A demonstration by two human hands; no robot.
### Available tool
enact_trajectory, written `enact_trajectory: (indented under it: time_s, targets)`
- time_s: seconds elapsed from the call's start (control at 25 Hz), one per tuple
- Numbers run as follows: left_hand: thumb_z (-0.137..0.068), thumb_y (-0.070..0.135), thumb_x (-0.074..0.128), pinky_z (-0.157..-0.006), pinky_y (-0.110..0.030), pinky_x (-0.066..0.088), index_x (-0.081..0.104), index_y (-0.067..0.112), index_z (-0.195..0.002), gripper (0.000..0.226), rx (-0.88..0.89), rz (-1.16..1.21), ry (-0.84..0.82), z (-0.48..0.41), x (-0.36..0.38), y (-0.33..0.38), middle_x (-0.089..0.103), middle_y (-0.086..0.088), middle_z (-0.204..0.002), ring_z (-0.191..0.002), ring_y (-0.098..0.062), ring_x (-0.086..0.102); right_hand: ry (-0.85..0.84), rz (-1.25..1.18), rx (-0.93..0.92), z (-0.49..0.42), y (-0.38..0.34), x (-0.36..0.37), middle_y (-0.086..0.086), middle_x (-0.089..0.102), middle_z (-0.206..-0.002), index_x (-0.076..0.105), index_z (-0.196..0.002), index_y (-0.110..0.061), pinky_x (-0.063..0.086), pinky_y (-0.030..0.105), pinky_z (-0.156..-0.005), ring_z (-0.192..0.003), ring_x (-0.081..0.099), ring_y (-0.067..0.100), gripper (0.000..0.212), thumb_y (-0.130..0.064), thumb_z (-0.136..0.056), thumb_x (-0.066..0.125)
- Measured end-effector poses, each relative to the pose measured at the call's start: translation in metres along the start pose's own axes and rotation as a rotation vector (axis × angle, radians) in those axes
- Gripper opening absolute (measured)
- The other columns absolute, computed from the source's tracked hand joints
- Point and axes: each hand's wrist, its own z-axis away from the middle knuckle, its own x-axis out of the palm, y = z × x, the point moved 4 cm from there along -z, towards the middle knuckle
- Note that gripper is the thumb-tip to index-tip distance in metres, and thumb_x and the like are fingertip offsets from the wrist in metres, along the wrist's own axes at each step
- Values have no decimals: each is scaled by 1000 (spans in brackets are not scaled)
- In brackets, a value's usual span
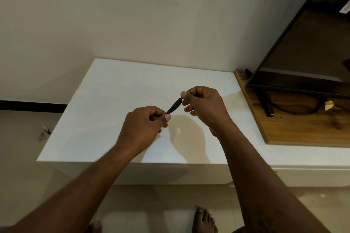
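Note:
A slim black pen (173, 107) is held in the air above the white cabinet top (113, 104). My left hand (144, 126) grips its lower end, fingers curled round it and thumb on top. My right hand (204, 108) pinches the pen's upper end between thumb and forefinger. Only the short middle stretch of the pen shows; both ends are hidden inside my fingers.
A black flat screen (306, 49) stands on a wooden board (295, 128) at the right, with a black cable (295, 112) looping below it. The wall is close behind the cabinet. Small debris (45, 131) lies on the floor at left. My bare feet (205, 220) are by the cabinet's front.

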Motion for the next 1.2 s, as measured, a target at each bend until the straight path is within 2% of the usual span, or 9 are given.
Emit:
enact_trajectory:
  time_s: [0.24,0.44,0.6,0.72,0.84,0.92,1.0,1.2]
  targets:
    - [-95,35,72,-51,-5,46,78,28,-89,11,3,-37,-6,1,0,3,77,14,-75,-70,2,71,47,62,0,-2,1,0,3,77,-75,76,-86,-10,57,32,-68,-64,72,10,18,-23,-96,72]
    - [-94,37,72,-60,-16,46,78,30,-86,13,15,-92,-10,1,0,8,77,15,-75,-71,-1,71,81,101,-24,-3,1,1,-4,73,-75,73,-87,-10,53,27,-63,-57,71,4,18,-21,-99,67]
    - [-93,32,74,-50,-7,45,78,27,-80,14,-17,-59,4,2,-4,5,77,13,-72,-69,-3,71,237,33,-10,-8,2,-17,-8,73,-85,73,-85,-14,50,16,-51,-57,70,4,19,-17,-100,62]
    - [-94,32,73,-50,-7,45,77,25,-79,16,-53,-13,72,-1,-10,4,78,12,-73,-67,-6,71,298,-8,-17,-10,6,-27,-7,76,-79,74,-81,-18,49,13,-51,-57,69,4,18,-23,-98,69]
    - [-95,35,71,-58,-20,53,76,26,-79,19,-88,1,157,-3,-17,3,77,15,-72,-65,-10,72,216,123,-60,-9,11,-16,-11,78,-75,76,-78,-20,51,14,-51,-57,71,2,18,-25,-95,73]
    - [-94,37,71,-67,-29,57,76,27,-78,20,-103,-3,210,-4,-23,3,77,15,-72,-66,-11,72,189,292,-98,-9,17,-8,-14,79,-77,77,-78,-22,57,22,-60,-66,73,4,18,-19,-93,70]
    - [-94,37,71,-73,-33,59,76,26,-79,20,-116,17,252,-5,-29,2,77,12,-73,-70,-10,73,162,429,-105,-9,25,-1,-13,79,-81,79,-82,-24,61,32,-69,-74,74,8,15,-20,-93,69]
    - [-93,38,71,-77,-35,59,76,25,-78,20,-141,49,272,-7,-33,2,77,11,-73,-75,-12,73,222,662,-141,-5,39,9,-7,79,-90,80,-96,-27,50,28,-65,-82,72,19,12,-22,-95,68]
